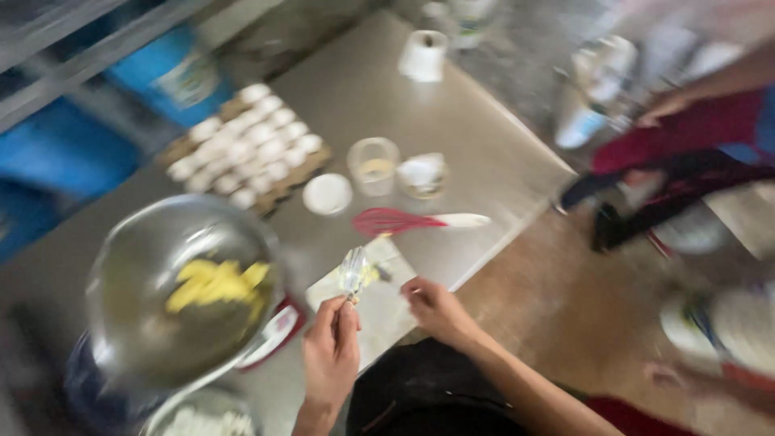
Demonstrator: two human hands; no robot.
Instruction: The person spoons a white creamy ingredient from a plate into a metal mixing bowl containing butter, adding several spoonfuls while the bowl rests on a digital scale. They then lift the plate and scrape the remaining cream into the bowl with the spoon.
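While my left hand (331, 351) grips a whisk (353, 273) and my right hand (432, 307) rests open, the bowl (145, 266) holds yellow pieces (216, 284).

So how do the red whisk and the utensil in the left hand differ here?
The red whisk lies flat on the steel table, untouched; the metal utensil is held up by the left hand. The whisk has a red head and a white handle; the utensil looks silvery, with yellow bits by it. The whisk lies sideways, the utensil points away from the person. Blur hides the utensil's exact kind.
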